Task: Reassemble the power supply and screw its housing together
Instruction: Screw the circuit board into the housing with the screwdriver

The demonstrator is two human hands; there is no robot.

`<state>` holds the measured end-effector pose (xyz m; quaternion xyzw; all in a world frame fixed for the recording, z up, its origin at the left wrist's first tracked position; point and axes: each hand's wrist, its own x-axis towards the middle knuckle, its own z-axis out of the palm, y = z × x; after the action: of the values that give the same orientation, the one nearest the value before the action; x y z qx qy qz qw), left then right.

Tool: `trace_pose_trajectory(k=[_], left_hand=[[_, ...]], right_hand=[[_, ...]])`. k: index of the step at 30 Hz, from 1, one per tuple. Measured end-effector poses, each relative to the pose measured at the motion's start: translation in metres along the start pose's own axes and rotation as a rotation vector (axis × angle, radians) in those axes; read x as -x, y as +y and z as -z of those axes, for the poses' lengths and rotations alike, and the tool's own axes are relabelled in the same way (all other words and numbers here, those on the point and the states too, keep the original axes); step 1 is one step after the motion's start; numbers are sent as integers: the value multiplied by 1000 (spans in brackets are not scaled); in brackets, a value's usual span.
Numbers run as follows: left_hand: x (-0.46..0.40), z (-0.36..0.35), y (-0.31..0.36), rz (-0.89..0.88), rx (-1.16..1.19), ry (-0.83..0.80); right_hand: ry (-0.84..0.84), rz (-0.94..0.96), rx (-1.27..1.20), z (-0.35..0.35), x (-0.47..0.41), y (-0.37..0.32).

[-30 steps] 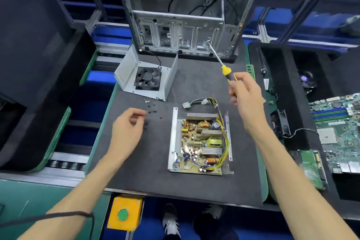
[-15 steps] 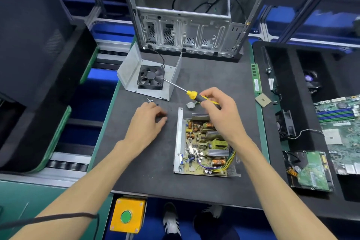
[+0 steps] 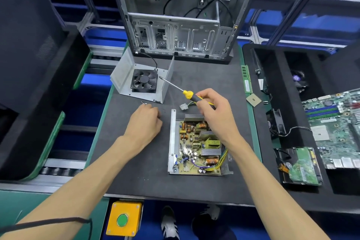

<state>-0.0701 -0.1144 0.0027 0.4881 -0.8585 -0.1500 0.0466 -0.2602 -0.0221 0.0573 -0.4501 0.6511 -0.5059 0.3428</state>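
Note:
The open power supply base (image 3: pixel 173 142) lies on the black mat, its circuit board (image 3: pixel 198 148) with coils, heat sinks and yellow wires facing up. The grey housing cover (image 3: pixel 124 76) with a black fan (image 3: pixel 144 81) stands behind it to the left. My right hand (image 3: pixel 214 111) grips a yellow-and-black screwdriver (image 3: pixel 188 94), its tip pointing left toward the fan. My left hand (image 3: pixel 145 121) rests knuckles-up on the mat over small loose screws (image 3: pixel 144 103); whether it holds one is hidden.
An empty computer case (image 3: pixel 175 25) stands at the back of the mat. A RAM stick (image 3: pixel 247 82) and CPU chip (image 3: pixel 253 100) lie at the right edge. A black tray at right holds a hard drive (image 3: pixel 301 167) and motherboard (image 3: pixel 335 122). A yellow button box (image 3: pixel 123 218) sits below.
My right hand swung the screwdriver down from the case to point left over the mat. My left hand slid onto the loose screws.

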Motion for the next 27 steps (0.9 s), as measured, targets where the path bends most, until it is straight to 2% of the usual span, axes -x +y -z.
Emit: trace_pose_trajectory(k=[2, 4, 6, 9, 11, 13, 16, 27], left_hand=[[1, 1, -2, 24, 56, 6], [3, 7, -2, 110, 241, 22], [5, 18, 1, 224, 605, 48], [15, 46, 12, 338, 1354, 55], [25, 63, 22, 330, 1644, 18], [31, 74, 30, 311, 1819, -29], [38, 81, 39, 300, 1892, -52], [50, 87, 51, 187, 1659, -75]], right_hand=[[-2, 12, 21, 3, 3, -1], [0, 19, 42, 7, 7, -3], [5, 32, 53, 13, 12, -5], [12, 28, 2, 23, 24, -9], [17, 21, -34, 28, 32, -11], [15, 16, -38, 31, 41, -11], [7, 22, 4, 35, 51, -11], [-18, 23, 37, 46, 70, -22]])
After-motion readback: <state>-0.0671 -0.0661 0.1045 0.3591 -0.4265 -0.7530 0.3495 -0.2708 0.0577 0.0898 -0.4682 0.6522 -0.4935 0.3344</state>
